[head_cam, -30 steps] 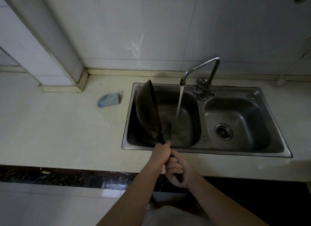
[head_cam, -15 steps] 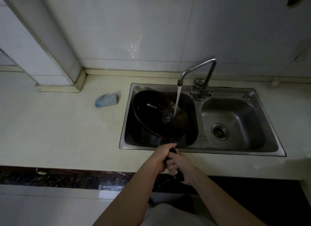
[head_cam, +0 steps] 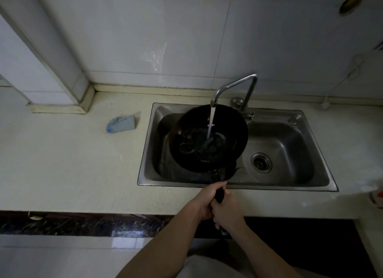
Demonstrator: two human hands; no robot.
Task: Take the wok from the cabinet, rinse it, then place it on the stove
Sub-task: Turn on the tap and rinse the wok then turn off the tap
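A black wok [head_cam: 192, 130] hangs level over the left basin of the steel sink [head_cam: 315, 186], its mouth facing up. Water runs from the tap [head_cam: 234, 85] straight into the wok and pools at its bottom. Its dark handle [head_cam: 219, 191] points toward me over the sink's front rim. My left hand [head_cam: 205, 199] grips the handle nearer the wok, and my right hand [head_cam: 227, 212] grips it just behind. No stove shows in the head view.
A crumpled blue cloth [head_cam: 121, 124] lies on the pale counter [head_cam: 62, 163] left of the sink. The right basin has an open drain [head_cam: 261, 162]. A tiled column [head_cam: 58, 74] juts out at back left. A red-and-white object [head_cam: 378, 197] sits at the counter's right edge.
The wok stood on edge in the left basin, beside the stream. It has since been turned mouth-up and shifted right under the tap, so the water now falls inside it.
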